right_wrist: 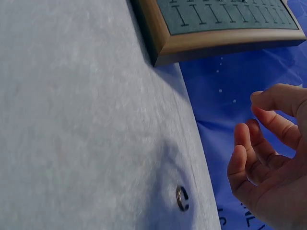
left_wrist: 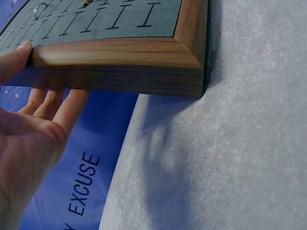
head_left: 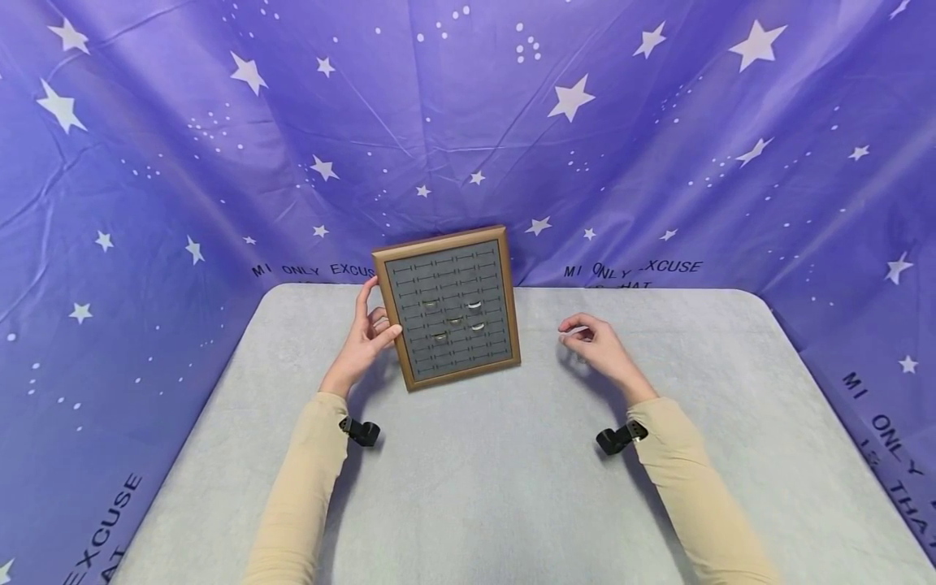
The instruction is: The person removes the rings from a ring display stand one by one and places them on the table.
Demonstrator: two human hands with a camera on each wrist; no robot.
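A wood-framed ring display tray [head_left: 512, 325] with a dark grey slotted pad stands tilted up near the table's far edge. Several rings [head_left: 474, 305] sit in its middle slots. My left hand [head_left: 363, 337] grips the tray's left side, thumb on the front of the frame and the other fingers behind. To the right of the tray, my right hand [head_left: 601, 351] hovers over the table with fingers loosely bent, thumb and forefinger tips close together. Nothing shows between them. On the table below that hand lies a loose ring [right_wrist: 182, 198], seen in the right wrist view.
A pale grey cloth covers the table [head_left: 483, 487]. Behind it and at both sides hangs a purple curtain [head_left: 468, 97] with white stars and lettering. Each wrist carries a small black camera [head_left: 361, 432].
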